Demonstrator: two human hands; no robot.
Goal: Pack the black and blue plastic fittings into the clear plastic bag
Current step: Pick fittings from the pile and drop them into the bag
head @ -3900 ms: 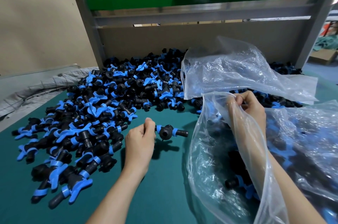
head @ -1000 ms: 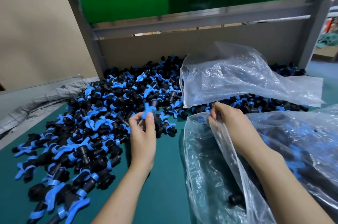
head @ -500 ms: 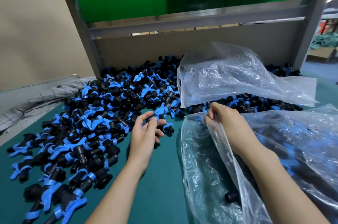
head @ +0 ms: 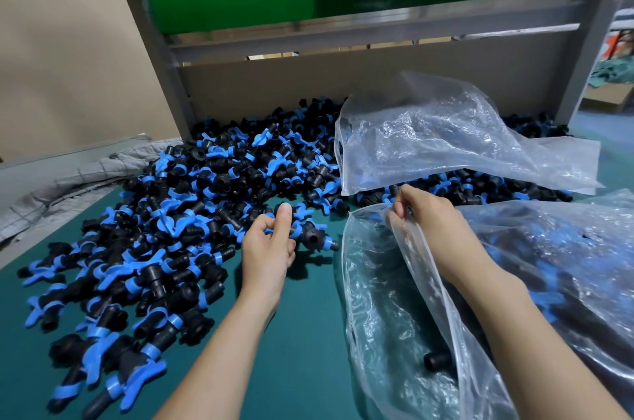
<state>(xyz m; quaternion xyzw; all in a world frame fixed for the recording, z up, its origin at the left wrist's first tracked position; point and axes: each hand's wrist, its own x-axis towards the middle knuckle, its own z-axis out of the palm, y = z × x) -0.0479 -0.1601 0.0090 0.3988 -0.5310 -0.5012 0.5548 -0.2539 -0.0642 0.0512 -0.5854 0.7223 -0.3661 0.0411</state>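
Observation:
A big pile of black and blue plastic fittings covers the left and back of the green table. My left hand is closed on a black and blue fitting at the pile's near edge, just left of the bag. My right hand pinches the rim of the clear plastic bag and holds its mouth up. One black fitting shows low inside this bag.
A second clear bag lies crumpled over the fittings at the back right. A filled bag of fittings sits at the right. A grey metal frame and cardboard wall stand behind. Grey cloth lies at the left.
My left hand has drawn a fitting out of the pile and brought it a little nearer the bag mouth. My right hand keeps its hold on the bag rim.

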